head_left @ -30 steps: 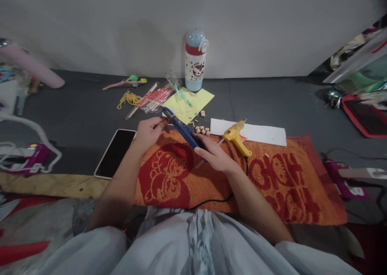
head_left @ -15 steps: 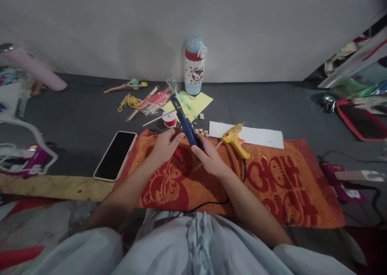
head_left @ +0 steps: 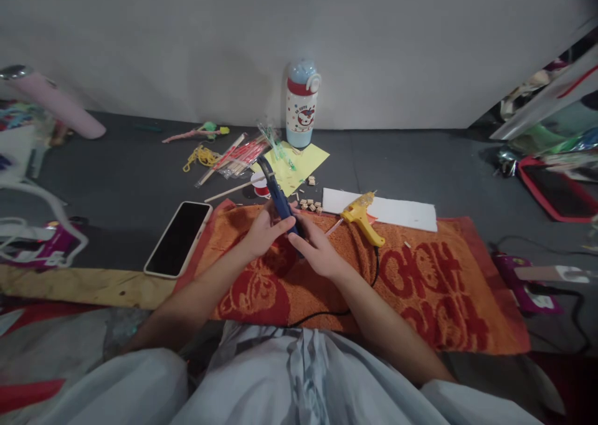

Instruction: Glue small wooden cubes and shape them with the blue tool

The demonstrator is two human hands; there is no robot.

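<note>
Both of my hands are closed around a dark blue hand tool (head_left: 279, 202) with a curved dark head, tilted up and away from me. My left hand (head_left: 262, 233) wraps its lower left side, thumb across the front. My right hand (head_left: 317, 250) grips the handle end from the right. A thin wooden stick (head_left: 228, 192) reaches from the left to the tool's head, seemingly between its jaws; the exact contact is too small to tell. Just beyond my hands lie several small cut wooden pieces (head_left: 310, 205) and a spool of red thread (head_left: 260, 186).
An orange towel (head_left: 439, 275) lies under my hands, with a yellow glue gun (head_left: 362, 216) and white board (head_left: 406, 212) at right. A phone (head_left: 180, 238) rests left. Farther back are yellow paper (head_left: 311, 160), packaged sticks (head_left: 243, 157) and a bottle (head_left: 301, 104).
The tool has shifted slightly left and turned in my hands. My left hand has come onto it beside my right. The stick's free end now reaches farther left.
</note>
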